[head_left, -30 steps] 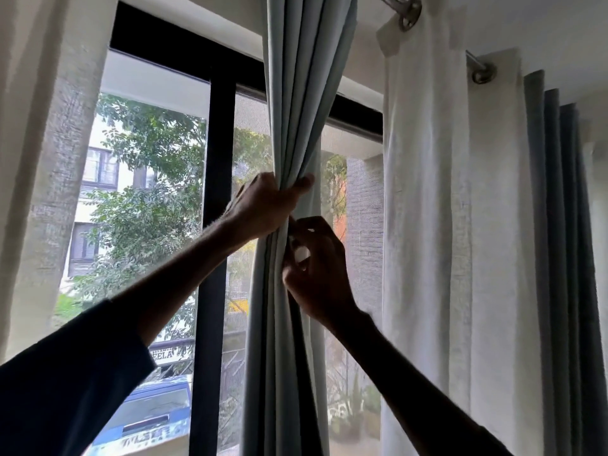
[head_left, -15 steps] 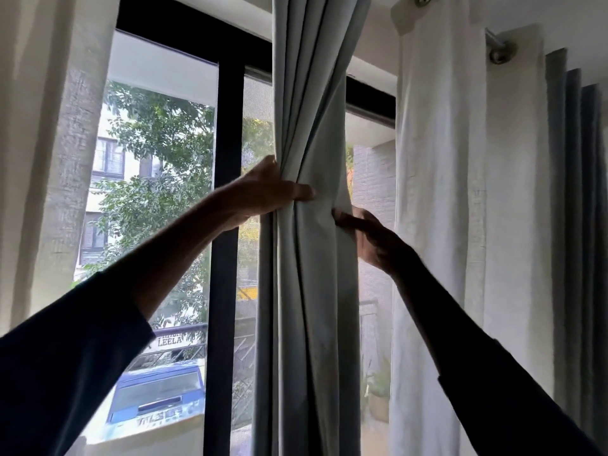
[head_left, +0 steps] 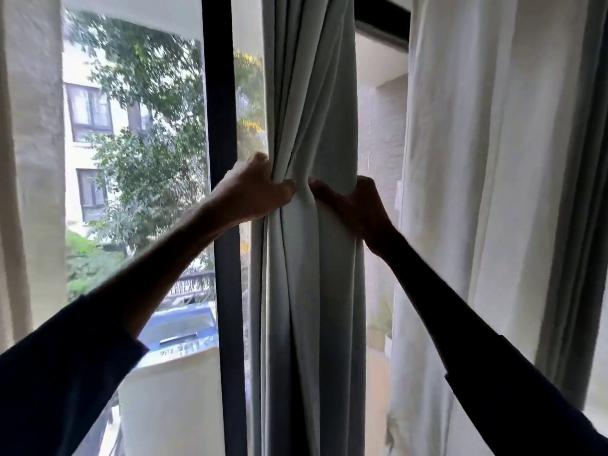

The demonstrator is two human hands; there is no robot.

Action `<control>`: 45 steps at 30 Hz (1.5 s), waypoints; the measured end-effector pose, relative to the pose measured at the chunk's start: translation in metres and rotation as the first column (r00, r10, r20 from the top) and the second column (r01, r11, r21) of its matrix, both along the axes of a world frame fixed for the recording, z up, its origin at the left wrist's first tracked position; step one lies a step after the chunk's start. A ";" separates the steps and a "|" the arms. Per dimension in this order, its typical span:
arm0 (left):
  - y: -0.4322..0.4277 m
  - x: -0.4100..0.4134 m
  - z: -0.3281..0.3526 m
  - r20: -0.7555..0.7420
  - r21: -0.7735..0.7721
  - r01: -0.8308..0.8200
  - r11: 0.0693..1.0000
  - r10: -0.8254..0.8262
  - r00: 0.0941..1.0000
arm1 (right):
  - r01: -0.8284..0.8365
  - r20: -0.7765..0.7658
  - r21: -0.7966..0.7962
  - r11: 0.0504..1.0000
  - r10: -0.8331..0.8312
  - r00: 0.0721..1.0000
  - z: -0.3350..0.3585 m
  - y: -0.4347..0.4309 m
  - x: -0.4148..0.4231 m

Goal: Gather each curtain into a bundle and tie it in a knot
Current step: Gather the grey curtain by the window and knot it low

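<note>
Curtain: I see the pale grey-green fabric curtain (head_left: pixel 309 291) hanging mid-window, drawn into a narrow column of vertical folds just right of the black upright window frame bar (head_left: pixel 220 93).
Left hand: the left hand (head_left: pixel 253 189) grips the curtain's left side, its thumb laid across the front and its fingers hidden behind the cloth.
Right hand: the right hand (head_left: pixel 355 205) grips the right side at about the same height. Its thumb points toward the left thumb, and a pinched fold sits between the two tips.
Bundle: the cloth is cinched at the hands and fuller above and below; I see it not yet knotted.
Right side: a white sheer curtain (head_left: pixel 477 192) hangs loose near the right hand.
Outside: I make out a leafy green tree (head_left: pixel 148 153) and a blue vehicle (head_left: pixel 184 324) below.
</note>
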State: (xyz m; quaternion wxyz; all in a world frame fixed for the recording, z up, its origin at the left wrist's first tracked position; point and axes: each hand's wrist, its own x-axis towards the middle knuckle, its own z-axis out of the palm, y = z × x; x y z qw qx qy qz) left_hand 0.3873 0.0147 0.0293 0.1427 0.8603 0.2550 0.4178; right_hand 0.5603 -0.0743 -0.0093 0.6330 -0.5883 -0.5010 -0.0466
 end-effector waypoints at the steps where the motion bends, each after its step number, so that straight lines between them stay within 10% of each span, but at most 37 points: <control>1: -0.004 0.000 -0.011 -0.019 0.028 -0.046 0.999 0.046 0.999 | 0.082 0.065 -0.006 0.997 -0.081 0.995 -0.014 -0.002 -0.007; 6: -0.012 0.004 -0.070 -0.130 0.042 -0.131 0.990 0.136 0.982 | 0.397 0.414 -0.056 0.916 -0.340 0.844 -0.098 -0.007 -0.038; 15: -0.014 0.012 -0.172 -0.233 -0.003 -0.083 0.997 0.080 0.969 | 0.339 0.593 -0.386 0.858 -0.050 0.804 -0.186 -0.013 -0.064; 26: -0.002 -0.010 -0.285 -0.442 -0.111 0.094 0.989 -0.134 0.887 | 0.186 0.432 -0.453 0.872 0.033 0.901 -0.256 -0.020 -0.077; 45: 0.003 0.022 -0.357 -0.314 -0.205 0.134 0.970 -0.195 0.929 | 0.250 0.232 -0.662 0.707 -0.124 0.965 -0.338 -0.013 -0.084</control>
